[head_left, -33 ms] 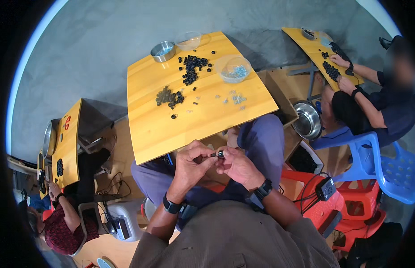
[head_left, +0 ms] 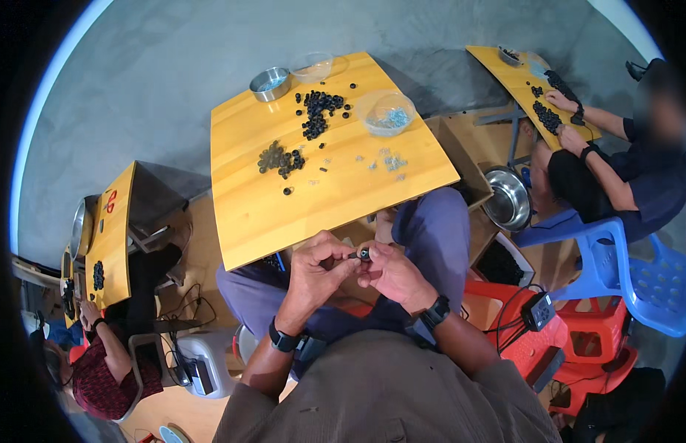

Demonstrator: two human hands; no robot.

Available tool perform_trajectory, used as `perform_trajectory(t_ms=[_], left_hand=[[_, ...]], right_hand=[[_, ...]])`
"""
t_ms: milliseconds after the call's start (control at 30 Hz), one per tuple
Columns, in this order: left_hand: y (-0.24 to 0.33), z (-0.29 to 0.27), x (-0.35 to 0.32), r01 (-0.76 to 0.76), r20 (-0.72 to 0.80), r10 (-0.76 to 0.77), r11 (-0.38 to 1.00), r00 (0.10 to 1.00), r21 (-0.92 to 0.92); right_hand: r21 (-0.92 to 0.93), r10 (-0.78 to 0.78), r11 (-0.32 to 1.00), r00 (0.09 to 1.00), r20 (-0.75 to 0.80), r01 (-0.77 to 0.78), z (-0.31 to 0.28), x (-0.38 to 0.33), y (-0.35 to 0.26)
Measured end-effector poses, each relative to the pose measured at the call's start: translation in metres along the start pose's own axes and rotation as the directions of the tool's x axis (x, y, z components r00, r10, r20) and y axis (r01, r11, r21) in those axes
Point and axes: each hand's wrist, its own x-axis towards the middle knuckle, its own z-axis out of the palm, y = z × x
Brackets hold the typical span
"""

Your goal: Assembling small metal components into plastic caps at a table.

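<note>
Black part, pinched between curled hands

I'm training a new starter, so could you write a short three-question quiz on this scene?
1. True or false: the person's left hand lies flat on the yellow wooden table.
2. Which is nearest the table's right edge?
A. The steel bowl
B. The clear plastic bowl with pale blue pieces
C. The heap of black rings
3. Fill in: the right hand holds a small round part coloured ____.

Key: 1 false; 2 B; 3 black.
</note>
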Motion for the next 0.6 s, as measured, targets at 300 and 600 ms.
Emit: perform_trajectory(t_ms=[300, 600], left_hand=[[0.012, -0.009, -0.022, -0.066, 0.081, 0.065, 0.998, 0.995, 0.007], [0.025, 0.003, -0.027, -0.125, 0.032, 0.123, 0.99, 0.992, 0.066]], right_hand=[[0.024, 0.023, 0.999, 1.0, 0.014, -0.023, 0.01, -0.013, 0.007], [0.095, 0.004, 0.995, 1.0, -0.008, -0.003, 0.021, -0.022, 0.002]])
